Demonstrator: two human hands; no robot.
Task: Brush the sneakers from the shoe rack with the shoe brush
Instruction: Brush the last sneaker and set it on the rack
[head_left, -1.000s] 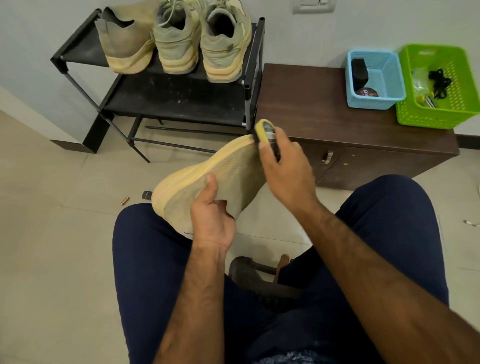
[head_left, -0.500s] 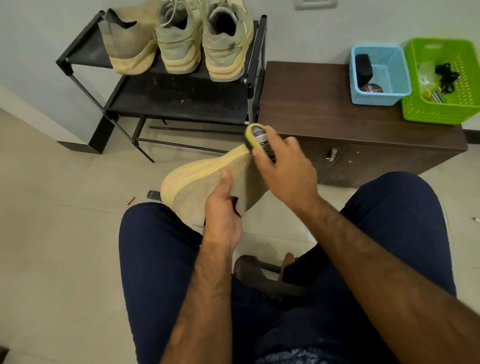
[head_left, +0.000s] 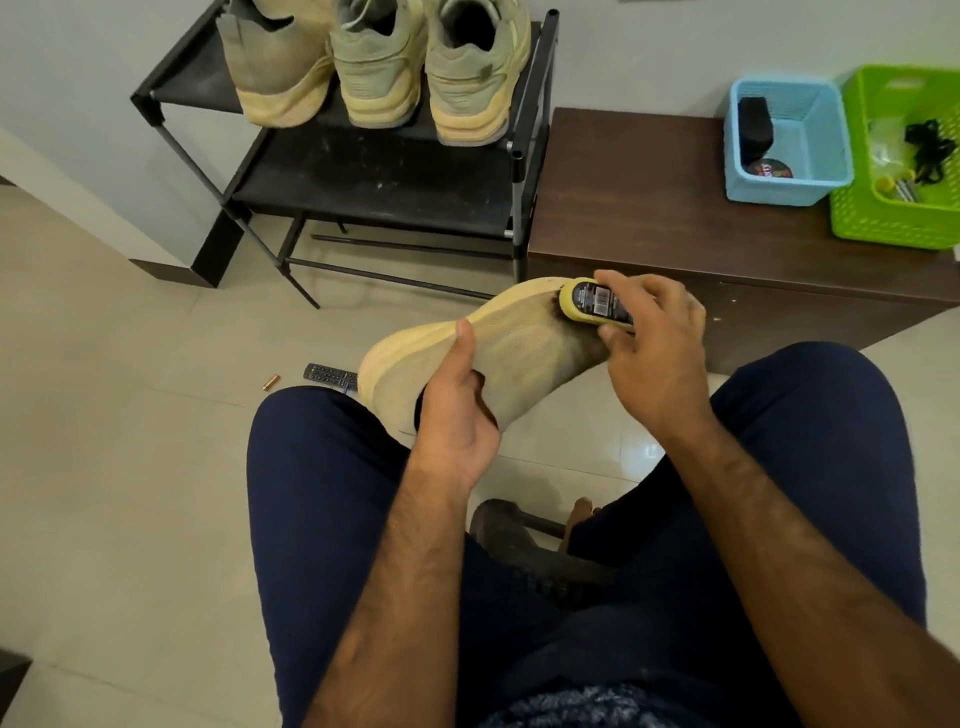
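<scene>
A tan sneaker (head_left: 514, 353) with a pale yellow sole lies tilted above my left knee. My left hand (head_left: 457, 415) grips it at the collar, thumb along the sole edge. My right hand (head_left: 649, 353) holds a yellow shoe brush (head_left: 592, 304) with a black label on its back, its dark bristles pressed on the sneaker's toe end. Three more tan sneakers (head_left: 379, 67) stand heels toward me on the top shelf of the black shoe rack (head_left: 524, 150).
A dark wooden cabinet (head_left: 639, 208) stands right of the rack and carries a blue basket (head_left: 787, 179) and a green basket (head_left: 893, 218). A remote control (head_left: 330, 375) and a small battery (head_left: 271, 382) lie on the tiled floor. A dark stool (head_left: 519, 535) shows between my legs.
The brush has slid down along the sneaker's toe area and turned flatter, its label facing up. The sneaker sits slightly lower and more level in my left hand.
</scene>
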